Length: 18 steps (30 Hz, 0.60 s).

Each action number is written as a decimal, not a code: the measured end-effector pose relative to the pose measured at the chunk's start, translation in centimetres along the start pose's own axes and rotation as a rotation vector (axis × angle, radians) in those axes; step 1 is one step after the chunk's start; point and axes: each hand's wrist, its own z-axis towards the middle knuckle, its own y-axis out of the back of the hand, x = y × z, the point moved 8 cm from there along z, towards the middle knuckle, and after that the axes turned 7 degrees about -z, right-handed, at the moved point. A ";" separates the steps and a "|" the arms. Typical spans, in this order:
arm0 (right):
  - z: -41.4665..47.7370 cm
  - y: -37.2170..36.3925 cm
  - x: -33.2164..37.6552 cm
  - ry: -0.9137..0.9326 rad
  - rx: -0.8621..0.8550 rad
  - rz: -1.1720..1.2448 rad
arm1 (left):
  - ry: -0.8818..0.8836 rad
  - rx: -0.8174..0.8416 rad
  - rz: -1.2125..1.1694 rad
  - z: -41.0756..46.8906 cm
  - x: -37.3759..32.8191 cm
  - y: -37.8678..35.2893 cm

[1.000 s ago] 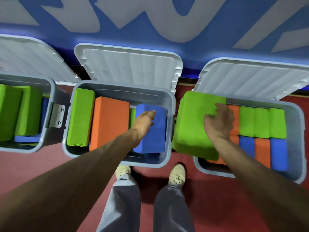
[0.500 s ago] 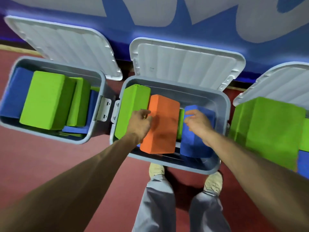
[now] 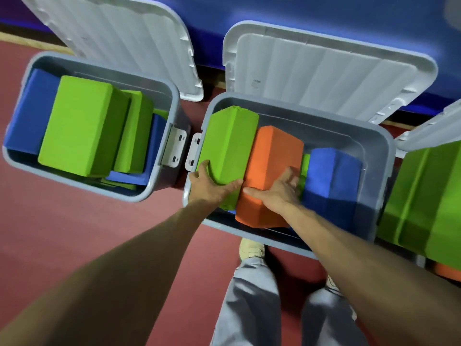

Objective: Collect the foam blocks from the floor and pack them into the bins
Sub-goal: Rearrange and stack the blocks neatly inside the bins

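The middle grey bin holds a green foam block, an orange foam block and a blue foam block, all standing on edge. My left hand grips the near end of the green block, thumb on its right side. My right hand wraps around the near part of the orange block, fingers tucked into the gap toward the blue block. A thin green block shows in that gap, mostly hidden.
The left bin holds green and blue blocks, lid open against the blue wall. The middle bin's lid also stands open. A large green block sits on the right bin. My feet stand on red floor.
My left hand shifted from the orange block's edge onto the green block. My right hand left the blue block and took hold of the orange block. The view panned right and closer.
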 end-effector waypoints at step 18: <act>-3.4 5.9 -3.2 0.182 -0.235 -0.020 | -0.123 -0.011 -0.292 -2.2 -0.3 2.4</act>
